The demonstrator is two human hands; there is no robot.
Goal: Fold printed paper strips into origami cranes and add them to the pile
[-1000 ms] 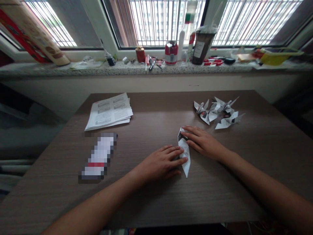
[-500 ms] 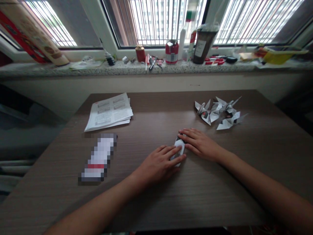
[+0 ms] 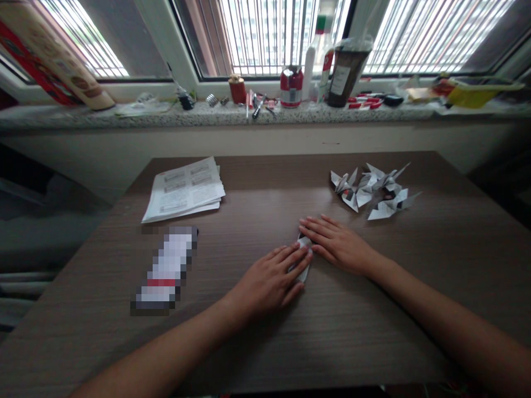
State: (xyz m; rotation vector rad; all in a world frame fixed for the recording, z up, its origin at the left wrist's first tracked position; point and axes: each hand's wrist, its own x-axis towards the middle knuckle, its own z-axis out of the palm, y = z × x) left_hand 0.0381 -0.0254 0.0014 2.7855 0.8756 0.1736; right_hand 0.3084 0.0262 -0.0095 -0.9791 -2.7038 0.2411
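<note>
A small folded piece of printed paper (image 3: pixel 305 242) lies flat on the brown table (image 3: pixel 265 190), mostly covered by my fingers. My left hand (image 3: pixel 276 275) rests across its near part, fingers stretched out and a little apart. Over the far end lie the fingertips of my right hand (image 3: pixel 336 241), its fingers also stretched out flat. Both hands press from above, and neither is wrapped round the paper. Beyond my right hand stand several folded paper cranes (image 3: pixel 375 188) in a cluster.
A stack of printed sheets (image 3: pixel 186 190) lies at the back left, with a blurred-out phone (image 3: pixel 168 265) nearer me. Along the granite windowsill (image 3: pixel 224 116) stand a red can (image 3: pixel 291 87), a dark drink cup (image 3: pixel 347 74), a bottle (image 3: pixel 317 58) and small tools.
My left hand's fingers have shifted on the paper, and its thumb is lower. My right hand has moved slightly left over the paper's far end. Less of the paper shows.
</note>
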